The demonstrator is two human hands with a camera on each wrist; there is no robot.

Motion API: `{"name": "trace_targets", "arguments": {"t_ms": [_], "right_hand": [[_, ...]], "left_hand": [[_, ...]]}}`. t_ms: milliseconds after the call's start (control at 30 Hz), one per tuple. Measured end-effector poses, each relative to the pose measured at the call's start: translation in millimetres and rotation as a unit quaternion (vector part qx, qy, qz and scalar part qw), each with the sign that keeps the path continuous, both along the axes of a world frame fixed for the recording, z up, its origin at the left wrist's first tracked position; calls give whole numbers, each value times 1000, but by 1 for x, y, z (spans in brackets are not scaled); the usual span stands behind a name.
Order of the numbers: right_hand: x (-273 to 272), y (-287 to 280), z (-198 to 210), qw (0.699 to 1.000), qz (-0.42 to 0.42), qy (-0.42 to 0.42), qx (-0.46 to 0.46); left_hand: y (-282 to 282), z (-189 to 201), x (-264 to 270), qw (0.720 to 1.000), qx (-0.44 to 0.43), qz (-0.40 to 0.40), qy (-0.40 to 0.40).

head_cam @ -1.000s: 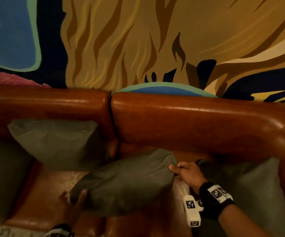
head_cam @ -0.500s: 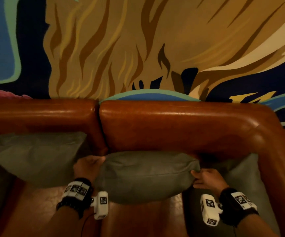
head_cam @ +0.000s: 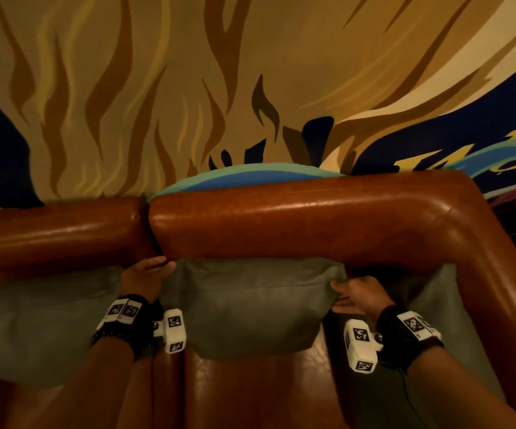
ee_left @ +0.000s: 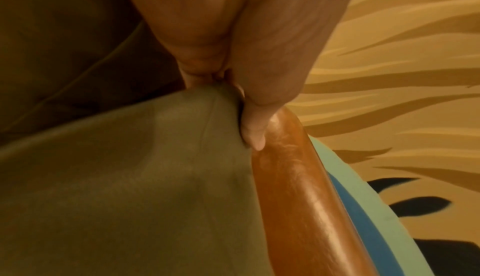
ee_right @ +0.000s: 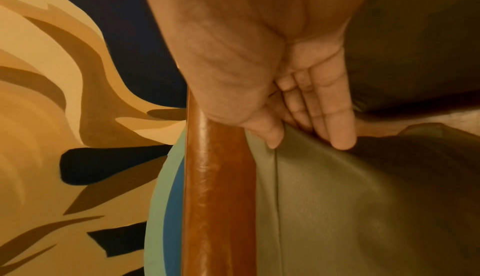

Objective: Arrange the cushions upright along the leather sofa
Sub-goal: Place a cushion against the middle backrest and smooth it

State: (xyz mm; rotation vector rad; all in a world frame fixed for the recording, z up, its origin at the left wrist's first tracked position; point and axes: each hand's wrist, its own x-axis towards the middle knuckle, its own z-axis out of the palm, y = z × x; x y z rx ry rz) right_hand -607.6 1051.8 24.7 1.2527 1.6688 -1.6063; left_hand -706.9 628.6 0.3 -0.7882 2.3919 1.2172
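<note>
The middle cushion [head_cam: 250, 305] stands upright against the leather sofa backrest [head_cam: 281, 224], its top edge tucked under the roll. Your left hand [head_cam: 145, 280] pinches its upper left corner, thumb against the leather. Your right hand [head_cam: 358, 297] pinches the upper right corner, fingers near straight, thumb behind. The left cushion [head_cam: 33, 329] is just beside it, and the right cushion [head_cam: 430, 292] is in the sofa's corner.

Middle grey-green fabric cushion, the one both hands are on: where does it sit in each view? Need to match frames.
Head: grey-green fabric cushion at centre, lower half, standing against the backrest.
Left wrist: fills the lower left, corner pointing up.
Right wrist: fills the lower right.
Shared landmark: glossy brown leather backrest roll, right behind the cushion.
</note>
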Motion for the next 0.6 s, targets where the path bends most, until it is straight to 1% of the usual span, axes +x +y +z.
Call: {"name": "trace_targets", "arguments": {"t_ms": [133,200,400,500,600], "right_hand": [[-13,-2,-3,1000,-9,6,5],[-21,-2,-3,1000,-14,13,8],[-25,0,-3,1000,-8,18,23],[-22,0,-6,1000,-12,17,19],[-24,-4,-8,999,-24,20,8]], "left_hand": [[0,-2,-12,1000,18,18,-2],[0,-5,-17,998,39,45,7],[-7,-15,-19,994,57,97,11],[-4,-17,-12,994,56,93,24],[0,-10,-9,998,20,63,20]]}}
